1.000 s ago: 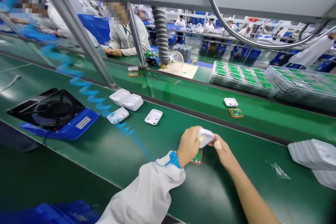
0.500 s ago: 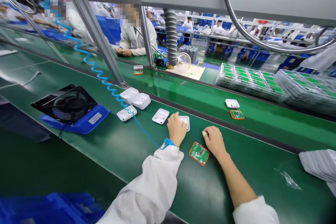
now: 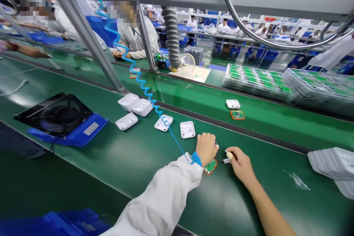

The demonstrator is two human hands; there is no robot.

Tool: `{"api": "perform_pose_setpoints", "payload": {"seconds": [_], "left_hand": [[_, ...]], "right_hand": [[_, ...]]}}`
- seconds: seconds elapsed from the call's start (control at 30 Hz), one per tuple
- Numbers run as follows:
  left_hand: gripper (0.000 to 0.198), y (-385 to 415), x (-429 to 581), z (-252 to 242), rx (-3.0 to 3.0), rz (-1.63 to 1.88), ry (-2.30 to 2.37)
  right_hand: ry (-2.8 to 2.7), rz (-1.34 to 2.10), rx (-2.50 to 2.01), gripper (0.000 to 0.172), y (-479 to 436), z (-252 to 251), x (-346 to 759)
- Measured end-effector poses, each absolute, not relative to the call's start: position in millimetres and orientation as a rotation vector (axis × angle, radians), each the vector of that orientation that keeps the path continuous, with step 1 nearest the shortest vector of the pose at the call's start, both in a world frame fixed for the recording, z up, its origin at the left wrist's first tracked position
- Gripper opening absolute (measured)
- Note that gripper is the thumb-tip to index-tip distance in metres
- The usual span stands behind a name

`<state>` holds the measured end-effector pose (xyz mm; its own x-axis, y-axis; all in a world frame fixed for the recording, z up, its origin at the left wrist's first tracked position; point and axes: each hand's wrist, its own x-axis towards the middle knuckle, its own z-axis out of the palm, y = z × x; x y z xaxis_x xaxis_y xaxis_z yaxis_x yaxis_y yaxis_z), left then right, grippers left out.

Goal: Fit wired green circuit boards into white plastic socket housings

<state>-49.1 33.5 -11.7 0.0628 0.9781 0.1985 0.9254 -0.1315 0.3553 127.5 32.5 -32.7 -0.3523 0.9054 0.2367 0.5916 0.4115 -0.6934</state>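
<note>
My left hand (image 3: 207,149), with a blue strap and coiled cord at the wrist, is over a green circuit board (image 3: 211,167) with an orange edge and hides much of it. Its fingers are closed; a small bluish bit shows at the fingertips, too small to name. To its right, my right hand (image 3: 241,163) pinches a small white-and-silver piece (image 3: 226,161) with a thin dark end pointing at the board. Pale covers sit on some fingertips. A white plastic housing (image 3: 187,129) lies left of my left hand, and another housing (image 3: 163,123) lies beyond it.
More white housings (image 3: 126,121) and a stack (image 3: 142,107) lie left. A fan (image 3: 63,114) rests on a blue base. Across the dark rail are a board (image 3: 237,114), a housing (image 3: 232,104) and trays of boards (image 3: 257,81). White parts (image 3: 332,166) are stacked right. A co-worker (image 3: 138,38) sits opposite.
My left hand has left the nearest white housing and moved right and nearer, over the circuit board. The small white-and-silver piece now shows in my right hand. The view has shifted slightly.
</note>
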Motion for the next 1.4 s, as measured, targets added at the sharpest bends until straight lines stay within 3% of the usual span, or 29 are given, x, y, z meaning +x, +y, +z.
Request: {"api": "perform_pose_setpoints", "payload": {"seconds": [0.1,0.27,0.43,1.4], "left_hand": [[0.003,32,-53,-13,2.094,0.697,1.772],[0.008,21,-57,-17,1.611,0.894,1.210],[0.012,15,-52,-14,1.373,0.921,0.994],[0.018,11,-50,-3,1.953,0.787,1.285]], "right_hand": [[-2.083,0.640,-1.153,0.018,28,-31,127],[-2.094,0.628,-1.097,0.016,21,-18,123],[-2.093,0.626,-1.081,0.015,17,-10,122],[-2.317,0.472,-1.095,0.021,20,-5,128]]}}
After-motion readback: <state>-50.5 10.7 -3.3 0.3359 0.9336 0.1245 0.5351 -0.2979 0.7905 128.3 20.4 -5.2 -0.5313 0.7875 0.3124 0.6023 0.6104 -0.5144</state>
